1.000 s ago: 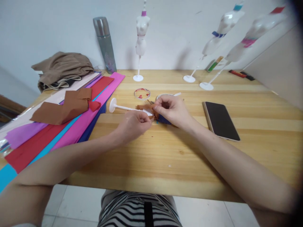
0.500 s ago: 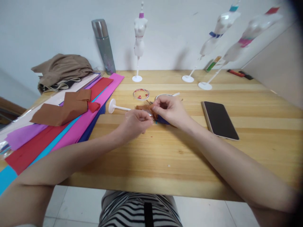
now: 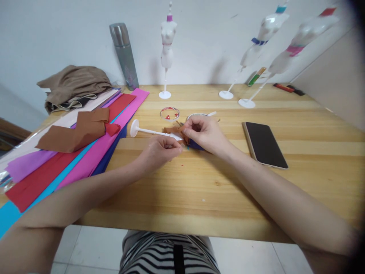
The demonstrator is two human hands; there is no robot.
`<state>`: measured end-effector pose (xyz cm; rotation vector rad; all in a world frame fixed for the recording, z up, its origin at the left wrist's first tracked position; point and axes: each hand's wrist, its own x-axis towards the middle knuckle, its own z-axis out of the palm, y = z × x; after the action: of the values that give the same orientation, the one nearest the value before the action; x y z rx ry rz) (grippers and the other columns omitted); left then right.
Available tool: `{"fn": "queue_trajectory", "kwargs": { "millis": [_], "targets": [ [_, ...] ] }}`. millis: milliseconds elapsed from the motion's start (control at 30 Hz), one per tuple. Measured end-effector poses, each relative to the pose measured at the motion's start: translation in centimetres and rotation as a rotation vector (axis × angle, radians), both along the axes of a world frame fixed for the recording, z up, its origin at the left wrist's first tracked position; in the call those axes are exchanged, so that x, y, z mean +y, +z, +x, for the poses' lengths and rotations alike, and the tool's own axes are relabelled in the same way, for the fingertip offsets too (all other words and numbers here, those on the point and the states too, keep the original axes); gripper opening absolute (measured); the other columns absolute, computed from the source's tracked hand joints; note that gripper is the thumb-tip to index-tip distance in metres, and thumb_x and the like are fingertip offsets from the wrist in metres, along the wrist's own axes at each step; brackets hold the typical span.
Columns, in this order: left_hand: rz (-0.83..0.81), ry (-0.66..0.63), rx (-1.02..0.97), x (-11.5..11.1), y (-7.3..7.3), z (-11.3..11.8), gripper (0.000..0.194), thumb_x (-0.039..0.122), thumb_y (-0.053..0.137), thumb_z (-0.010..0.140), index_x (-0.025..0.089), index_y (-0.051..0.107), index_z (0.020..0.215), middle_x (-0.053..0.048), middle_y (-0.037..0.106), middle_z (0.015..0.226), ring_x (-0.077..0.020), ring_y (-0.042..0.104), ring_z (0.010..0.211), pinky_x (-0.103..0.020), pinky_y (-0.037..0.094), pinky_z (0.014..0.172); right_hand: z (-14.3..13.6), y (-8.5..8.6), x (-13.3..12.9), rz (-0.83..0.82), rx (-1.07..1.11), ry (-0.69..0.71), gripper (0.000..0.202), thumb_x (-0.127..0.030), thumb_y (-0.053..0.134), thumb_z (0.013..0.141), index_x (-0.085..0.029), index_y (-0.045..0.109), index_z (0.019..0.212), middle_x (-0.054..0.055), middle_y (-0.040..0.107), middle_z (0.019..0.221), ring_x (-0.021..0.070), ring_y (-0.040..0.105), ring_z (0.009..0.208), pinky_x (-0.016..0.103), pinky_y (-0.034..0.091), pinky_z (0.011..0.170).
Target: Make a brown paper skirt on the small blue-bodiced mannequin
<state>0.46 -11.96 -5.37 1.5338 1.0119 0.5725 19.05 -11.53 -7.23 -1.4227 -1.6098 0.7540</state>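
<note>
A small white mannequin point(image 3: 176, 136) lies on its side, its stand and round base point(image 3: 134, 128) pointing left. Brown crepe paper point(image 3: 171, 130) is bunched at its body, with dark blue material point(image 3: 196, 145) beside it. My right hand point(image 3: 203, 133) pinches the brown paper between thumb and forefinger. Just to the left and nearer to me, my left hand point(image 3: 162, 151) is closed in a pinch at the near side of the mannequin; whatever is between its fingertips is too small to make out. My hands hide part of the mannequin's upper body.
Coloured crepe paper sheets point(image 3: 94, 152) and a folded brown cloth point(image 3: 76, 83) lie at left. Behind stand a flask point(image 3: 124, 57) and several upright mannequins point(image 3: 168, 57). A clear ring point(image 3: 170, 113) of tape lies ahead, and a dark phone or tablet point(image 3: 265, 144) on the right.
My left hand has shifted slightly left and down, showing more of the white mannequin and its stand. My right hand keeps its pinch on the brown crepe paper.
</note>
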Motion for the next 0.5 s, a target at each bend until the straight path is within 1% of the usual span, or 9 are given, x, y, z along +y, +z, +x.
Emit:
{"fn": "queue_trajectory", "kwargs": {
  "millis": [133,267,400,500],
  "targets": [
    [0.039,0.008,0.008,0.3,0.0,0.5,0.019,0.016,0.063,0.077,0.016,0.064,0.058,0.007,0.048,0.044,-0.0043,0.038,0.043,-0.020,0.026,0.046,0.0,0.0,0.0,-0.020,0.016,0.011,0.013,-0.029,0.067,0.077,-0.024,0.058,0.068,0.000,0.063,0.062,0.0176,0.059,0.059,0.032,0.047,0.057],
    [0.028,0.020,0.040,0.6,-0.1,0.7,0.019,0.018,0.064,0.079,0.016,0.066,0.060,0.006,0.051,0.044,-0.0044,0.038,0.043,-0.020,0.026,0.046,0.0,-0.1,0.0,-0.026,0.042,0.031,0.015,-0.030,0.067,0.077,-0.023,0.058,0.067,0.001,0.064,0.062,0.0176,0.059,0.058,0.031,0.046,0.057],
    [0.011,0.051,0.083,0.9,-0.8,0.6,0.019,0.016,0.065,0.077,0.015,0.067,0.059,0.007,0.050,0.042,-0.0044,0.037,0.041,-0.020,0.025,0.045,0.1,-0.3,0.1,-0.009,0.023,0.012,0.014,-0.028,0.068,0.075,-0.023,0.058,0.066,0.001,0.062,0.062,0.0173,0.058,0.059,0.031,0.045,0.056],
    [0.020,0.052,0.088,1.0,-1.3,0.3,0.018,0.018,0.065,0.077,0.016,0.069,0.059,0.007,0.048,0.042,-0.0046,0.036,0.041,-0.020,0.023,0.045,0.1,-0.4,0.2,0.007,0.022,0.013,0.013,-0.028,0.067,0.075,-0.023,0.059,0.067,0.001,0.062,0.063,0.0173,0.058,0.060,0.031,0.044,0.056]
  ]
}}
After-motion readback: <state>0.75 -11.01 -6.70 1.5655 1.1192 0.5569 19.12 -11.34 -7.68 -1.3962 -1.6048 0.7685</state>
